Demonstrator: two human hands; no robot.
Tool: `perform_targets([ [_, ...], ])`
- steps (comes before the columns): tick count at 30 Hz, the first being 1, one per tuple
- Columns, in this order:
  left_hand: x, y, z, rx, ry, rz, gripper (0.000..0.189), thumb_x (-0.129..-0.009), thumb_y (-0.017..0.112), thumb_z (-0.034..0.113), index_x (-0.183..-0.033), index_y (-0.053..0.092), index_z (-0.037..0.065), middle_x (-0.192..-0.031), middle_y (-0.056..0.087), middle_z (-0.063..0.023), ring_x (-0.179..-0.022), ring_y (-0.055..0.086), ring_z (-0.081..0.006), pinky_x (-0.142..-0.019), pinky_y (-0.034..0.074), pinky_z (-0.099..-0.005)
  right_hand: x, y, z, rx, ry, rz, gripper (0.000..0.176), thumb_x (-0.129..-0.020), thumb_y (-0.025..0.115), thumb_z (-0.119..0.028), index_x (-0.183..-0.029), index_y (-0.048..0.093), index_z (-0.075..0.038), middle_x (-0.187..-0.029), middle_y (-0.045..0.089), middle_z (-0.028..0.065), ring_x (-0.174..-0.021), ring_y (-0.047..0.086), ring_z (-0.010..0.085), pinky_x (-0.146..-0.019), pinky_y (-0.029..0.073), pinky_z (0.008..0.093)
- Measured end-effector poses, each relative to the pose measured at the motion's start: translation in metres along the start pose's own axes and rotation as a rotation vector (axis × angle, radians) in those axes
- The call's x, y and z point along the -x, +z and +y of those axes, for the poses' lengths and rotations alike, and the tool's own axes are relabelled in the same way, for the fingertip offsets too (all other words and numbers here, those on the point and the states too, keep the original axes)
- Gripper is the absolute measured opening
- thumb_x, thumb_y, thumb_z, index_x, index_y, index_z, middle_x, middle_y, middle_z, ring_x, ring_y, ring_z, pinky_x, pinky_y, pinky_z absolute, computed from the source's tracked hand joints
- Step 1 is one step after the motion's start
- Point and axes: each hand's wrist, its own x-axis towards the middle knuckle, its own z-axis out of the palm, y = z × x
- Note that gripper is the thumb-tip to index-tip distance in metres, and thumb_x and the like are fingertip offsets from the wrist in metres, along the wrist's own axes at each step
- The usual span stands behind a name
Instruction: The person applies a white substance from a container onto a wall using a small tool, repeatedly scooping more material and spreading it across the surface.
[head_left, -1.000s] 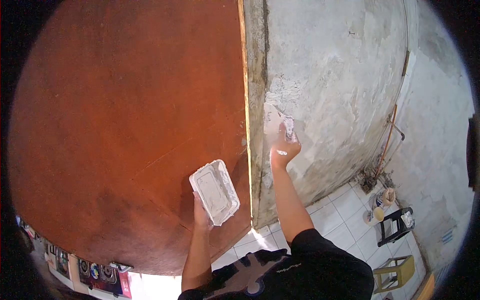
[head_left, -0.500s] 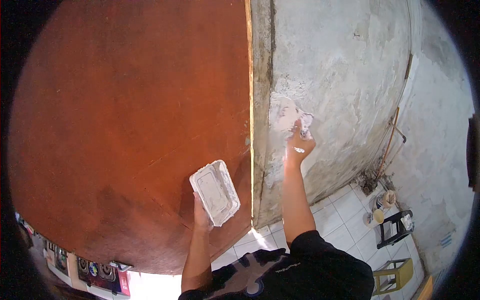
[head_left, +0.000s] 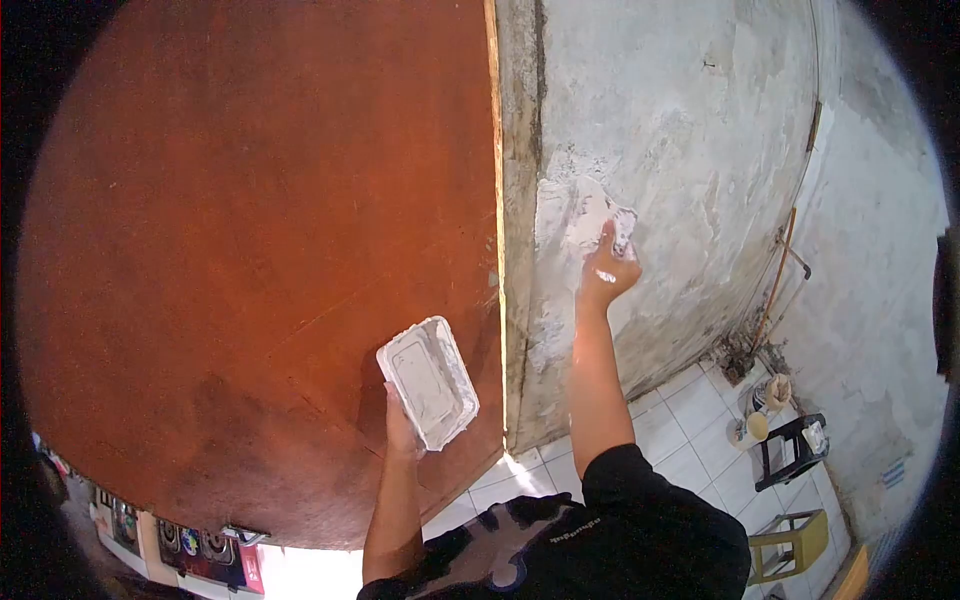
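Two hands, both occupied. Right hand (head_left: 612, 275): fingers wrapped round the handle of a putty knife (head_left: 590, 218), thumb laid toward the blade; white smear at the wrist. Left hand (head_left: 400, 420): supports a shallow rectangular plastic tub (head_left: 452, 361) at its lower-left side, one digit visible along the edge, remaining fingers hidden beneath.

Knife position: at the grey plastered wall (head_left: 690, 200), blade extending up and left from the fist. It appears to rest against the surface; exact edge contact cannot be told, since blade and pale filler (head_left: 552, 215) nearly match in tone. Filler patch adjoins the blade on its left, so the right hand is clearly the nearer one.

Key relation: tub lies below and left of the knife, well apart, on the other side of the bright vertical gap (head_left: 499, 250). Its long axis slants from upper left to lower right; open face toward the camera, pale residue on base and walls.

Outward: concrete edge strip (head_left: 518, 200) between gap and grey wall; red-brown panel (head_left: 250, 200) behind the tub. Below right, white floor tiles (head_left: 697, 408) bearing a black stool (head_left: 790, 455) and an olive-yellow stool (head_left: 800, 550). Lower left, far off: a gas stove (head_left: 195, 543).
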Motion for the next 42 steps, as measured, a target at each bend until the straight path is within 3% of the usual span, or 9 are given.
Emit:
perform_targets([
  [7, 0.001, -0.003, 0.001, 0.027, -0.036, -0.052, 0.068, -0.094, 0.025, 0.054, -0.140, 0.023, 0.004, -0.140, 0.034, -0.0135, -0.125, 0.039, -0.0275, -0.103, 0.034, -0.0389, 0.061, -0.003, -0.035, 0.024, -0.069, -0.091, 0.029, -0.083, 0.067, -0.017, -0.071, 0.059, 0.008, -0.051, 0.050, 0.0037, -0.040, 0.040, 0.0107, -0.037, 0.034, 0.0308],
  [9, 0.001, -0.001, 0.001, 0.020, -0.031, -0.043, 0.069, -0.093, 0.025, 0.054, -0.140, 0.023, 0.004, -0.140, 0.034, -0.0142, -0.125, 0.039, -0.0279, -0.103, 0.034, -0.0390, 0.066, 0.001, -0.022, -0.084, 0.137, -0.165, 0.030, -0.083, 0.067, -0.018, -0.071, 0.058, 0.008, -0.050, 0.049, 0.0035, -0.039, 0.039, 0.0104, -0.037, 0.033, 0.0299],
  [14, 0.003, 0.001, 0.001, 0.027, -0.010, -0.041, 0.069, -0.093, 0.025, 0.054, -0.139, 0.024, 0.003, -0.139, 0.035, -0.0143, -0.124, 0.039, -0.0276, -0.103, 0.033, -0.0386, 0.071, 0.008, -0.012, -0.014, 0.009, -0.127, 0.034, -0.084, 0.066, -0.022, -0.072, 0.057, 0.009, -0.047, 0.047, 0.0031, -0.038, 0.040, 0.0101, -0.036, 0.032, 0.0286],
  [17, 0.003, 0.003, 0.001, 0.026, -0.016, -0.027, 0.068, -0.094, 0.025, 0.053, -0.139, 0.024, 0.003, -0.139, 0.035, -0.0141, -0.124, 0.040, -0.0275, -0.104, 0.033, -0.0384, 0.073, 0.010, -0.013, -0.051, 0.152, -0.132, 0.035, -0.085, 0.064, -0.024, -0.071, 0.058, 0.008, -0.043, 0.048, 0.0048, -0.036, 0.042, 0.0125, -0.038, 0.035, 0.0301],
  [23, 0.005, 0.006, 0.004, 0.005, -0.023, -0.012, 0.068, -0.094, 0.026, 0.053, -0.139, 0.024, 0.003, -0.140, 0.034, -0.0136, -0.125, 0.039, -0.0275, -0.104, 0.032, -0.0383, 0.075, 0.017, -0.016, 0.117, -0.081, -0.078, 0.037, -0.084, 0.065, -0.025, -0.074, 0.058, 0.010, -0.044, 0.049, 0.0061, -0.035, 0.041, 0.0135, -0.039, 0.035, 0.0318],
  [29, 0.005, 0.009, 0.003, 0.012, -0.020, -0.011, 0.068, -0.093, 0.028, 0.053, -0.139, 0.024, 0.004, -0.140, 0.033, -0.0129, -0.126, 0.037, -0.0272, -0.104, 0.032, -0.0383, 0.083, 0.021, -0.001, 0.398, -0.194, 0.002, 0.043, -0.089, 0.054, -0.035, -0.070, 0.060, 0.002, -0.043, 0.054, 0.0077, -0.042, 0.055, 0.0230, -0.048, 0.041, 0.0341],
  [32, 0.006, 0.006, -0.001, 0.047, -0.025, -0.044, 0.067, -0.093, 0.029, 0.054, -0.140, 0.024, 0.005, -0.140, 0.033, -0.0123, -0.126, 0.037, -0.0270, -0.104, 0.032, -0.0383, 0.083, 0.011, -0.019, 0.477, -0.105, -0.151, 0.043, -0.087, 0.054, -0.037, -0.087, 0.066, 0.005, -0.068, 0.061, 0.0251, -0.064, 0.061, 0.0401, -0.057, 0.047, 0.0429],
  [36, 0.006, 0.011, 0.002, 0.068, -0.016, -0.101, 0.069, -0.092, 0.031, 0.055, -0.140, 0.024, 0.006, -0.140, 0.034, -0.0114, -0.126, 0.038, -0.0267, -0.105, 0.032, -0.0384, 0.078, -0.005, -0.042, 0.836, -0.191, -0.218, 0.050, -0.088, 0.049, -0.043, -0.084, 0.065, 0.004, -0.076, 0.063, 0.0236, -0.071, 0.062, 0.0400, -0.062, 0.048, 0.0457],
  [42, 0.014, 0.027, 0.014, 0.054, -0.058, -0.109, 0.069, -0.092, 0.031, 0.056, -0.140, 0.024, 0.006, -0.139, 0.035, -0.0115, -0.125, 0.039, -0.0266, -0.103, 0.034, -0.0392, 0.056, -0.027, -0.084, 1.088, -0.276, -0.646, 0.054, -0.087, 0.047, -0.050, -0.076, 0.061, 0.001, -0.082, 0.063, 0.0227, -0.079, 0.061, 0.0392, -0.068, 0.049, 0.0464],
])
